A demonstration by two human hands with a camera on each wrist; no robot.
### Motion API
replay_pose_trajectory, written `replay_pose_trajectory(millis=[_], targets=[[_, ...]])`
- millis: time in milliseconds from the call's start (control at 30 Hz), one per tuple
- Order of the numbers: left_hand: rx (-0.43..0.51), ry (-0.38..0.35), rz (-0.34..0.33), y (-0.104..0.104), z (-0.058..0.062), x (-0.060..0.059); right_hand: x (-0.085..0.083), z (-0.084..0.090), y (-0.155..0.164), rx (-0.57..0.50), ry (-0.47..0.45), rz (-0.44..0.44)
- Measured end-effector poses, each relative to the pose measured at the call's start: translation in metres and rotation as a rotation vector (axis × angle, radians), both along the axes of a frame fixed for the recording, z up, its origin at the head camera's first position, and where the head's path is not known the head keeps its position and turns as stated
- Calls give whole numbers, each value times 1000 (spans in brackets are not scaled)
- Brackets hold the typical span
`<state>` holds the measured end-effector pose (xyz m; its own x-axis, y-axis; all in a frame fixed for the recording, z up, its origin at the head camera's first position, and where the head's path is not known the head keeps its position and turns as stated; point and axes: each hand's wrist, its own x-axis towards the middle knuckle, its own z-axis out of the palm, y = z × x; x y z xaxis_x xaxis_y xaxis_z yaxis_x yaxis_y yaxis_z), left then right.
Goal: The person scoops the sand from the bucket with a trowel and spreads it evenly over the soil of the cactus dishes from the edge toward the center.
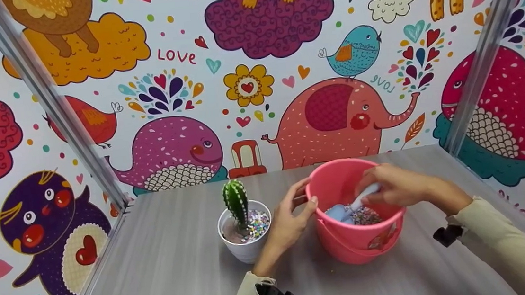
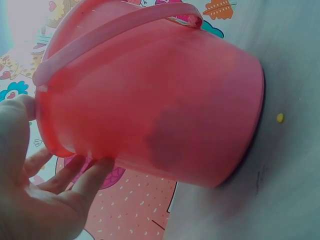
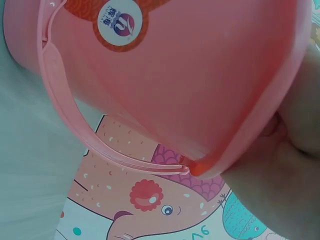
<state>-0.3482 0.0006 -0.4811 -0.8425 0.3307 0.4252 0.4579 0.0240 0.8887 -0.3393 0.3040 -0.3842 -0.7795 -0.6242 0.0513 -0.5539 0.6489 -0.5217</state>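
Observation:
A pink bucket point(image 1: 361, 238) stands on the table with small multicoloured pebbles point(image 1: 365, 215) at its bottom. My left hand point(image 1: 289, 217) grips the bucket's left rim, thumb on the near side; the left wrist view shows its fingers against the outer wall. Inside the bucket, my right hand point(image 1: 384, 185) holds the handle of a light blue toy shovel point(image 1: 344, 210), whose blade rests at the pebbles. In the right wrist view the bucket wall hides the shovel and most of that hand. Left of the bucket sits a white pot point(image 1: 248, 251) with a green cactus point(image 1: 236, 204) and colourful pebbles.
The grey table point(image 1: 173, 264) is backed by a wall with cartoon animals point(image 1: 177, 150) and metal corner posts point(image 1: 64, 112). One small yellow pebble point(image 2: 280, 117) lies on the table near the bucket's base. The bucket's handle point(image 3: 75, 120) hangs down its near side.

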Motion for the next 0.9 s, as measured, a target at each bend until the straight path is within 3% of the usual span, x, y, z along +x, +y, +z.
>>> replay_pose_trajectory(millis=[467,900], targets=[[-15,-17,-1,-1,-1,0,4,-2,12,-79,46,-14],[-23,0,1,-2,-1,0,8,-8,21,-179,33,-105]])
